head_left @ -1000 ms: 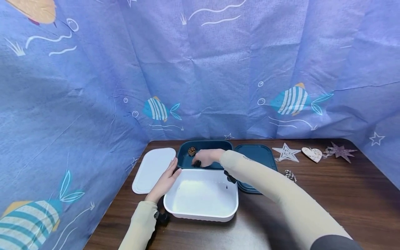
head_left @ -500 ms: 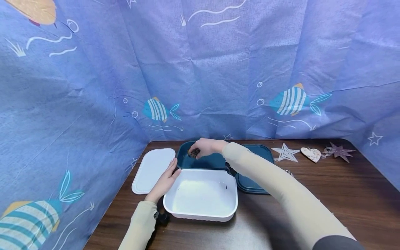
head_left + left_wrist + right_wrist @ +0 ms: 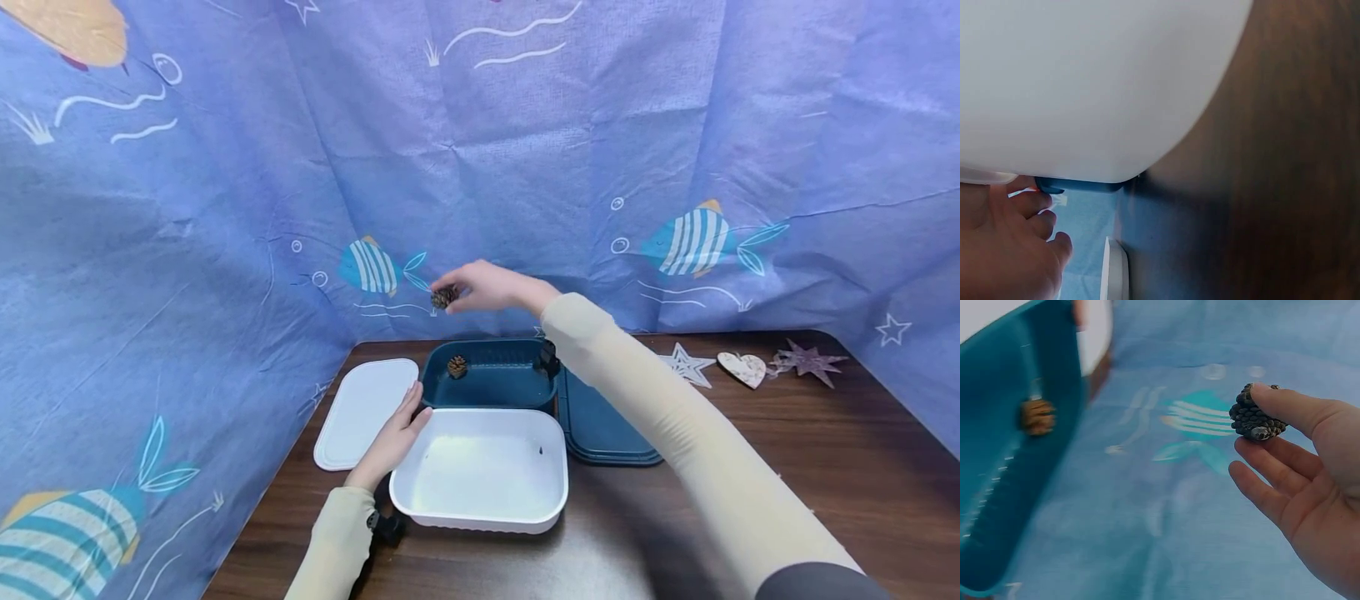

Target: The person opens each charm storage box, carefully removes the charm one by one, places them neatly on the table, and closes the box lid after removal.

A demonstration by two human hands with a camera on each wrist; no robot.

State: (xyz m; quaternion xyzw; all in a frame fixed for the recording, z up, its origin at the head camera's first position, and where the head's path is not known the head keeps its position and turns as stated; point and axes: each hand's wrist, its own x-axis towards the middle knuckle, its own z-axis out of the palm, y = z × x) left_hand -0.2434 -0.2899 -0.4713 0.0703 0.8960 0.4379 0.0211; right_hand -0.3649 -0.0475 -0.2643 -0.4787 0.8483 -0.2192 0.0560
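Observation:
Above the dark blue box (image 3: 491,396), my right hand (image 3: 491,286) pinches a dark pine cone (image 3: 1258,415) between thumb and fingertips. A second, browner pine cone (image 3: 457,367) lies inside that box, toward its left end. In front of the box stands a white container (image 3: 480,467), with a small dark speck inside. My left hand (image 3: 393,437) lies at the white container's left back corner, fingers fairly straight and reaching to the blue box's corner. The left wrist view shows this hand (image 3: 1016,244) only in part, below the large pale container wall.
A white lid (image 3: 363,408) lies left of the boxes. To the right is a dark blue lid (image 3: 603,425), partly under my right arm. Farther right lie a white star (image 3: 686,365), a pale heart (image 3: 742,368) and a purple star (image 3: 810,360). A fish-print cloth (image 3: 510,167) hangs behind.
My right hand has taken the dark pine cone out of the blue box and lifted it well above the rim. The left hand stays where it was.

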